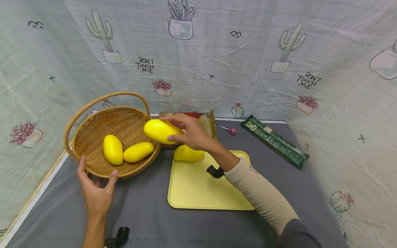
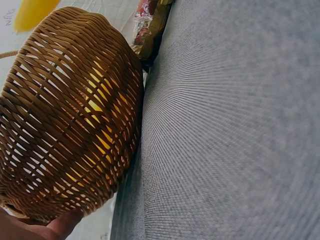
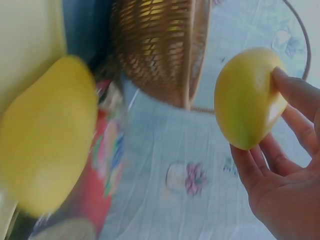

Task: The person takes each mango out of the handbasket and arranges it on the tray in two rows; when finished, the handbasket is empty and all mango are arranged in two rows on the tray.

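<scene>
Grey desk point(image 1: 139, 213), cactus-print sheet point(image 1: 198, 51) behind: "DON'T TOUCH ME". Right hand point(image 1: 192, 132) half-curled round a mango point(image 1: 159, 131) near right rim of basket point(image 1: 114, 120); left hand point(image 1: 96, 191) grips near rim. Two mangoes point(image 1: 113, 150) inside, another mango point(image 1: 188, 155) at far-left corner of tray point(image 1: 211, 189). Green packet point(image 1: 274, 140) near desk's right edge, print too small. Desk strip between basket and tray.

Pale, wrinkled sheeting point(image 1: 192, 58) printed with potted cacti point(image 1: 290, 44) surrounds a grey tabletop point(image 1: 139, 210).

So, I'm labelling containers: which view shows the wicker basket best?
The head view: the wicker basket appears almost whole there, with its handle and inside showing. The left wrist view shows mainly its woven outside, cut off at the left; the right wrist view shows only part of its side and handle.
</scene>
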Tool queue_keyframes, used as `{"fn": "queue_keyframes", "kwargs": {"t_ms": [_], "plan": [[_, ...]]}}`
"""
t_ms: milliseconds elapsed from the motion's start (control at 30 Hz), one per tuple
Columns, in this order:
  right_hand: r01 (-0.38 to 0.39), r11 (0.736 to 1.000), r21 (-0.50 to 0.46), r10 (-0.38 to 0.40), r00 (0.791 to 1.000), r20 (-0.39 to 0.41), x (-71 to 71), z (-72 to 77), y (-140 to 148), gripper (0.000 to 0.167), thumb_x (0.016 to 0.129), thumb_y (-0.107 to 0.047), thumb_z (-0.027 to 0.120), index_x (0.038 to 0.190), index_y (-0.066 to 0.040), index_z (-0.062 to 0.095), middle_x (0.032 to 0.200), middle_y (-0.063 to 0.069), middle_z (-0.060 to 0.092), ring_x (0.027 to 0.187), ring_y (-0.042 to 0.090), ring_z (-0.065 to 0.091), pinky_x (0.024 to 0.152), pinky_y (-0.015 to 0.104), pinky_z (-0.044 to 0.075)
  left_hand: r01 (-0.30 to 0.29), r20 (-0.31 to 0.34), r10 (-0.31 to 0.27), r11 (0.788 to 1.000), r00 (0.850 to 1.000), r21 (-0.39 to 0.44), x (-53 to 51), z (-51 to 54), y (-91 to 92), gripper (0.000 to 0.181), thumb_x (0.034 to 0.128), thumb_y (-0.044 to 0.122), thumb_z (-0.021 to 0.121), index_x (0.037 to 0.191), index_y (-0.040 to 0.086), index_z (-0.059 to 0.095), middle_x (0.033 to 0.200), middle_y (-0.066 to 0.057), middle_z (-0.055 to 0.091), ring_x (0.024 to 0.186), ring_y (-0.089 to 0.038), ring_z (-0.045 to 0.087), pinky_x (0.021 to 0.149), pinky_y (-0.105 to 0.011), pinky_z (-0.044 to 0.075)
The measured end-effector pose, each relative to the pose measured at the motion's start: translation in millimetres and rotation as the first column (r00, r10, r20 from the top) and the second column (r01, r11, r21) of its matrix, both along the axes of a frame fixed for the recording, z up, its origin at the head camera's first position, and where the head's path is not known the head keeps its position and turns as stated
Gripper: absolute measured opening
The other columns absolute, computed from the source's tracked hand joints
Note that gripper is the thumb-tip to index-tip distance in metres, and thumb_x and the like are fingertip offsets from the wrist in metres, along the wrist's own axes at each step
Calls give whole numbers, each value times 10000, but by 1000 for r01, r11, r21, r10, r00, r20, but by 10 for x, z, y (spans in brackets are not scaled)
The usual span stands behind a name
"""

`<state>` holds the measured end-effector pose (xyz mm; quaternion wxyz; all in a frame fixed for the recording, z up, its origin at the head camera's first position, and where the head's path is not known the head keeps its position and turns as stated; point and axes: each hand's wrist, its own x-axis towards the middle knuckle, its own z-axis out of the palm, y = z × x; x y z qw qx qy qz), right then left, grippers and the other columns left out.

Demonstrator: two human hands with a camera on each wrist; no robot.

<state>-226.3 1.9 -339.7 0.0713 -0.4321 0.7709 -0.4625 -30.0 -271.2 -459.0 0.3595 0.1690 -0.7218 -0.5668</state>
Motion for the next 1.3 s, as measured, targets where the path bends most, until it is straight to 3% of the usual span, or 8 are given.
{"fn": "queue_keyframes", "kwargs": {"t_ms": [200,533,1000,1300], "plan": [[35,999,27,-36,999,33,-75,-101,420,615,909,-132,845,1484,-207,640,1444,27,644,1286,266,623,1080,472,536,-5,1,5,1000,1000,6,-4,0,-14,1005,892,-41,761,1690,253,226,1759,-12,207,1540,-260,300,1206,-425,349],[97,988,123,-108,990,87,-130,-257,1044,590,924,-115,832,1479,-187,643,1414,52,667,1280,293,641,1079,490,530,-4,-10,4,1000,1000,14,-10,9,-7,1006,887,-59,756,1689,241,227,1752,-26,220,1530,-265,313,1199,-417,345],[65,976,206,-103,978,180,-195,-616,1755,569,928,-74,816,1469,-94,639,1411,133,686,1242,351,660,1064,531,527,-7,7,7,1000,1000,-9,1,37,7,1002,889,-30,762,1689,261,234,1745,-23,240,1511,-285,338,1178,-396,382],[19,966,257,-80,970,229,-237,-781,1953,554,933,-51,801,1462,-57,634,1409,151,690,1232,373,664,1067,543,523,-17,15,17,1000,1000,4,-13,18,6,1004,886,-33,760,1689,253,229,1748,-19,233,1520,-258,321,1189,-385,355]]}}
